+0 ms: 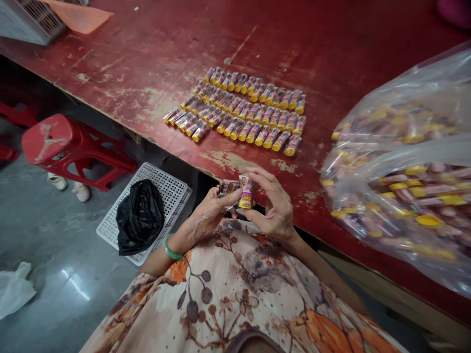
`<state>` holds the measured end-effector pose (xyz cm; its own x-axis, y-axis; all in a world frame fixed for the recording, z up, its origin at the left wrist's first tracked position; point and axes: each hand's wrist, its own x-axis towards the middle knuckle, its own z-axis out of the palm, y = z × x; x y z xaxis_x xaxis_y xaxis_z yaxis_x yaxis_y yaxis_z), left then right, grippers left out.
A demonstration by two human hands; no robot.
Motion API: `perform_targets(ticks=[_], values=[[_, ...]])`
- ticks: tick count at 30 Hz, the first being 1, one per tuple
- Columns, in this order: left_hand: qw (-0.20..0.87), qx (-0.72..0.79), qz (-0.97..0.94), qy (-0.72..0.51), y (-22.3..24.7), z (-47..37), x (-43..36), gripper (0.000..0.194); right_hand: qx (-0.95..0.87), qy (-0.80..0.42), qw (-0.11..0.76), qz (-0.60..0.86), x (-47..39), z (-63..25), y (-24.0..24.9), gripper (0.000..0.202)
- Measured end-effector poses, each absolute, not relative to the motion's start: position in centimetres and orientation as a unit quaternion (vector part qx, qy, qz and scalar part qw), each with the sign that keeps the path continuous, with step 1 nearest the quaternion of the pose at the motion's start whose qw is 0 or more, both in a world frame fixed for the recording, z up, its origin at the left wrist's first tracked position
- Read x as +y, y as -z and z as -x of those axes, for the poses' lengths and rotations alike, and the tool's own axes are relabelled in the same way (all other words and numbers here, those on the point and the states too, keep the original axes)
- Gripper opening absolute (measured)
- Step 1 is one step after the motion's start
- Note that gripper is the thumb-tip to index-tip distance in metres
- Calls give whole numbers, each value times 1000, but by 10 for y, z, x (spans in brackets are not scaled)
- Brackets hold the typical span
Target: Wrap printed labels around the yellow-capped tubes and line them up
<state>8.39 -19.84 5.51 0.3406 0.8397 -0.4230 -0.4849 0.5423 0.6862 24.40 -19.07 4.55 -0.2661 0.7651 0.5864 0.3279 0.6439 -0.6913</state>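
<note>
Holding a small yellow-ended tube (246,192) at the near edge of the counter (147,63), the left hand (210,211) had its fingers closed on it and on what looked like printed wrappers (227,187) — partly hidden — while the right hand (276,208) grasped its top and bottom, near rows of similar tubes (252,113).

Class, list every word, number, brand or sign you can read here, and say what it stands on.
No text is readable.
Held tube: printed label, too small to read.
Tubes in rows on the table: printing too small.
Tubes in the plastic bag: any printing too small and blurred.
</note>
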Motion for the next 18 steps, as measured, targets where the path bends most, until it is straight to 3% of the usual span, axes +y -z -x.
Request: perform_targets(ticks=[13, 18], values=[[762, 414, -264, -422, -55, -83, -199, 33, -783, -187, 470, 362, -194, -243, -45, 65], [760, 402, -257, -441, -55, -85, -198, 31, -753, -97, 524, 386, -200, -241, -38, 55]])
